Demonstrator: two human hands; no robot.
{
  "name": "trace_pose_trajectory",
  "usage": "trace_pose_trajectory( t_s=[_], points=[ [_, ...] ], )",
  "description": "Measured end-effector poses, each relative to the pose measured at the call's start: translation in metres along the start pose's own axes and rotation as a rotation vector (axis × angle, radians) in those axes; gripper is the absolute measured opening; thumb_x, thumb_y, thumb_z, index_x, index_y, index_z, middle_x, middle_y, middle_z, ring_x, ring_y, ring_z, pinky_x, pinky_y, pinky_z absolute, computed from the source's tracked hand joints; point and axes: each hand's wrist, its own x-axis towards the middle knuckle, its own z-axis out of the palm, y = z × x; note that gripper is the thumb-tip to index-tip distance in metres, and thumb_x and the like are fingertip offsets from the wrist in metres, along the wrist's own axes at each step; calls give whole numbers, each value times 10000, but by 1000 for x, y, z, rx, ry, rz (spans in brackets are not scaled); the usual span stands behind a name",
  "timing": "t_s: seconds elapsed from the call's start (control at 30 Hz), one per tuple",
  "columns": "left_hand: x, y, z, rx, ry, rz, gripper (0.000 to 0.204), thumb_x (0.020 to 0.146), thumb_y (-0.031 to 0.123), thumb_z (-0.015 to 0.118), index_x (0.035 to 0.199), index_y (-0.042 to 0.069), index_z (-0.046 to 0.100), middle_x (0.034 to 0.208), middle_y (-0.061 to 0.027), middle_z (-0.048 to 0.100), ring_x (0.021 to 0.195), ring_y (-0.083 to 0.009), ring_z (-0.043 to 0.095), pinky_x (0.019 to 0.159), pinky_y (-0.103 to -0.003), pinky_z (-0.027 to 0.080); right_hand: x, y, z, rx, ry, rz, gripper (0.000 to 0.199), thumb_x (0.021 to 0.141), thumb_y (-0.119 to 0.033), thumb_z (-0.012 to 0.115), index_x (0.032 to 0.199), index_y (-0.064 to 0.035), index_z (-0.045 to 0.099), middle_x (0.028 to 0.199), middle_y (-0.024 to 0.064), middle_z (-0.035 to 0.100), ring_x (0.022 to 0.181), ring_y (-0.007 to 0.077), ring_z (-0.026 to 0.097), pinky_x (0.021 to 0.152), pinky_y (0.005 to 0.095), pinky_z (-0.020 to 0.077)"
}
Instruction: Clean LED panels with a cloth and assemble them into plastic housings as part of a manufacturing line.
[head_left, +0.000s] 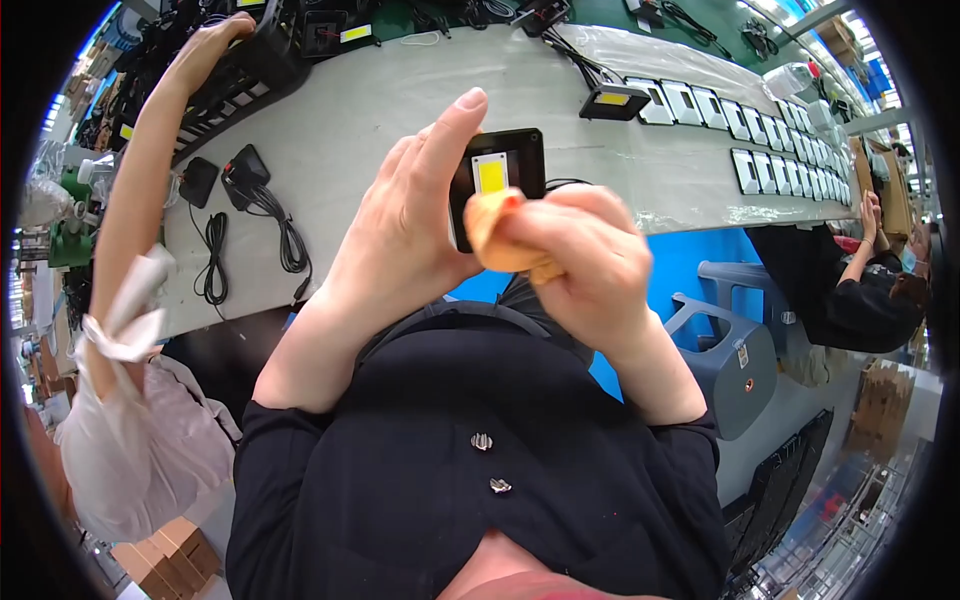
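Observation:
My left hand [400, 210] grips a flat black floodlight [530, 150] by its left edge, thumb side up, above the near edge of the table. A yellow panel in a white frame [491, 172] sits in the middle of its face. Bunched in the fingers of my right hand [595, 265] is an orange-yellow cloth [488, 228], which covers the lower part of the floodlight from view. The right hand is slightly blurred. Part of a dark cord shows just behind it.
Two black corded units [245, 172] lie on the table [380, 90] at left. Beyond them, a co-worker's arm [140, 200] reaches to a black crate [275, 65]. Another floodlight [612, 101] and rows of white-and-black frames [705, 108] lie right. Grey-blue stools [730, 385] stand right; another person [875, 305] sits beyond.

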Motion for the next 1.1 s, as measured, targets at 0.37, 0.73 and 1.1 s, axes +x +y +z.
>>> trace_pose_trajectory(
  t_s=[0.37, 0.73, 1.1],
  points=[
    [10, 27, -7, 61, -66, 219, 1232, 607, 127, 909, 1486, 82, 46, 1264, -229, 513, 1061, -280, 573, 889, -379, 470, -9, -20, -63, 40, -196, 57, 222, 691, -66, 706, 912, -72, 700, 940, 35, 716, 956, 213, 627, 754, 320, 489],
    [27, 43, 31, -145, -23, 220, 959, 612, 142, 866, 1398, -27, 344, 1149, -161, 596, 968, -311, 607, 841, -397, 494, -24, -9, -92, 13, -222, 158, 235, 697, -20, 675, 916, -105, 689, 977, 1, 699, 1047, 230, 577, 813, 332, 447],
    [69, 67, 84, -356, -166, 287, 1299, 498, 181, 950, 1478, 32, 111, 1207, -176, 533, 1074, -258, 566, 939, -374, 439, -88, 61, -124, 1139, -38, 920, 627, 951, -391, 529, 1406, 7, 366, 988, 43, 555, 684, 77, 635, 576, 196, 474]
  ],
)
